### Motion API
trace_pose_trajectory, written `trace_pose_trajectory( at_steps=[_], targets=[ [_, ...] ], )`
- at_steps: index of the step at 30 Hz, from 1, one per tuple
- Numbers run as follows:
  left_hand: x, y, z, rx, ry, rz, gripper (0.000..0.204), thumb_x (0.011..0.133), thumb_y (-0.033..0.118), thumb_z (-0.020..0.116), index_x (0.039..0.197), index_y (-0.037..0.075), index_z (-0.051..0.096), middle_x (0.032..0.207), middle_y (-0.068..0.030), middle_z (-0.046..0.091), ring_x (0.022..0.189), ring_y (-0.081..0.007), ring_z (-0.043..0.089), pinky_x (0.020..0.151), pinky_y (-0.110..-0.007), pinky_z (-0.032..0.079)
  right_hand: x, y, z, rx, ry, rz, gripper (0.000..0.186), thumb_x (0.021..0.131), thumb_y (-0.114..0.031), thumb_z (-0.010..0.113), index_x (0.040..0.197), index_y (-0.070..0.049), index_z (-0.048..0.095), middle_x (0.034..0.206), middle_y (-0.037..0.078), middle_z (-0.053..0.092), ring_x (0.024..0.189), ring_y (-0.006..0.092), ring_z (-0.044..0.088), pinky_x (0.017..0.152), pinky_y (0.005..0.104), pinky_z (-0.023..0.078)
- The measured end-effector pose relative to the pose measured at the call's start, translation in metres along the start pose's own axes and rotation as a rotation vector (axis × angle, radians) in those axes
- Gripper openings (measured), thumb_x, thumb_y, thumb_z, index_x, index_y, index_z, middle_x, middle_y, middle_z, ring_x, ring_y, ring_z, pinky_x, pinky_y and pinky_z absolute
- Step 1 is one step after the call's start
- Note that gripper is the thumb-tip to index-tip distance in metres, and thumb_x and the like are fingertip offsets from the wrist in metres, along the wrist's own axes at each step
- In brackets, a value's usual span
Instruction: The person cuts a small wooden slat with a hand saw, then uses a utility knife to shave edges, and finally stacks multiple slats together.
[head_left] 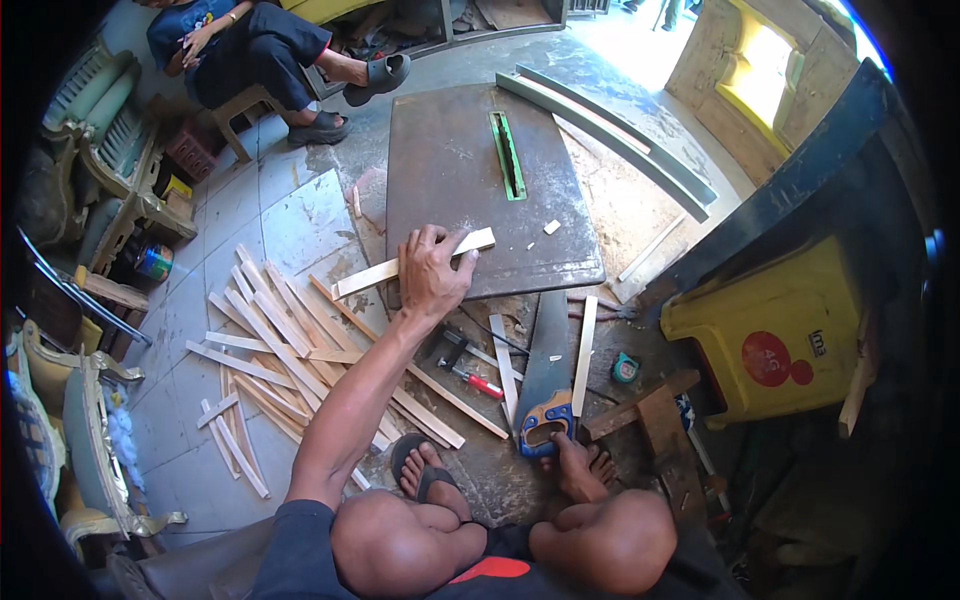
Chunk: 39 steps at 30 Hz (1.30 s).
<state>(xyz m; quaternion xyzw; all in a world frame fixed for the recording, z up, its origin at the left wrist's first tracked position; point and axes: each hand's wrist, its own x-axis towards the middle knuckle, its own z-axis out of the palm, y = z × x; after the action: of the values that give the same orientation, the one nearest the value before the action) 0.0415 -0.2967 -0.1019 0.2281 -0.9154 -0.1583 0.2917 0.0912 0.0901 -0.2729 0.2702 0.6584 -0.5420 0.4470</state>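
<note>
My left hand [432,268] grips a pale wooden strip [362,280] lying at an angle across the near edge of the dark table [445,150], which has a green-rimmed slot. A small wood piece [551,227] lies on its top. Below the table, my right hand [568,455] holds the blue handle of a handsaw [551,350]; part of that hand is hidden. Loose strips [270,320] are heaped on the floor at left. A red-handled clamp [480,383], pliers [612,308] and a teal tape measure [625,368] lie nearby.
A seated person [270,55] is at upper left. Carved chair frames [110,140] line the left side. Long rails [620,140] lie right of the table, near a yellow plastic stool [770,300], a dark leaning board [800,170] and wooden blocks [660,440].
</note>
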Motion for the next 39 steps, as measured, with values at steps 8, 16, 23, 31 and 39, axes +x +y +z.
trace_pose_trajectory(
  at_steps=[8,16,23,31,39],
  targets=[
    [0.004,0.002,0.000,-0.007,-0.022,0.035,0.036,0.085,0.028,0.076,0.117,0.011,0.078,0.104,-0.0112,0.065,0.101,-0.0297,0.059,0.093,-0.043,0.045,-0.075,-0.061,-0.020,0.473,-0.073,-0.671,0.021,0.086,-0.008,0.065,0.106,0.000,0.062,0.081,0.008,0.064,0.065,0.0153,0.060,0.059,0.0322,0.049],
    [0.025,0.049,0.032,-0.132,-0.187,0.152,0.037,0.086,0.029,0.076,0.120,0.013,0.077,0.105,-0.0127,0.065,0.104,-0.0302,0.059,0.094,-0.044,0.045,-0.198,-0.069,-0.090,0.056,0.309,-0.938,0.022,0.086,-0.015,0.070,0.094,0.000,0.056,0.071,0.005,0.058,0.059,0.0138,0.054,0.057,0.0283,0.046],
    [0.041,0.113,0.070,-0.126,-0.256,0.187,0.038,0.086,0.033,0.076,0.119,0.012,0.077,0.109,-0.0122,0.066,0.108,-0.0303,0.059,0.096,-0.044,0.046,-0.216,-0.061,-0.089,-0.168,0.436,-1.144,0.033,0.081,-0.022,0.078,0.096,0.000,0.058,0.075,0.007,0.065,0.064,0.0138,0.059,0.062,0.0305,0.051],
    [0.028,0.129,0.080,-0.029,-0.202,0.109,0.042,0.090,0.038,0.073,0.119,0.008,0.076,0.106,-0.0150,0.065,0.102,-0.0307,0.057,0.092,-0.045,0.045,-0.195,-0.058,-0.069,-0.172,0.304,-1.136,0.035,0.081,-0.022,0.078,0.100,0.000,0.059,0.079,0.007,0.068,0.067,0.0121,0.062,0.065,0.0274,0.052],
    [0.052,0.083,0.074,0.173,-0.008,0.029,0.032,0.093,0.026,0.073,0.117,0.005,0.075,0.098,-0.0115,0.062,0.090,-0.0259,0.053,0.080,-0.043,0.044,-0.201,-0.072,-0.084,-0.061,0.321,-1.198,0.038,0.080,-0.028,0.082,0.096,-0.001,0.061,0.072,0.008,0.066,0.059,0.0159,0.063,0.057,0.0314,0.051]
  ],
)
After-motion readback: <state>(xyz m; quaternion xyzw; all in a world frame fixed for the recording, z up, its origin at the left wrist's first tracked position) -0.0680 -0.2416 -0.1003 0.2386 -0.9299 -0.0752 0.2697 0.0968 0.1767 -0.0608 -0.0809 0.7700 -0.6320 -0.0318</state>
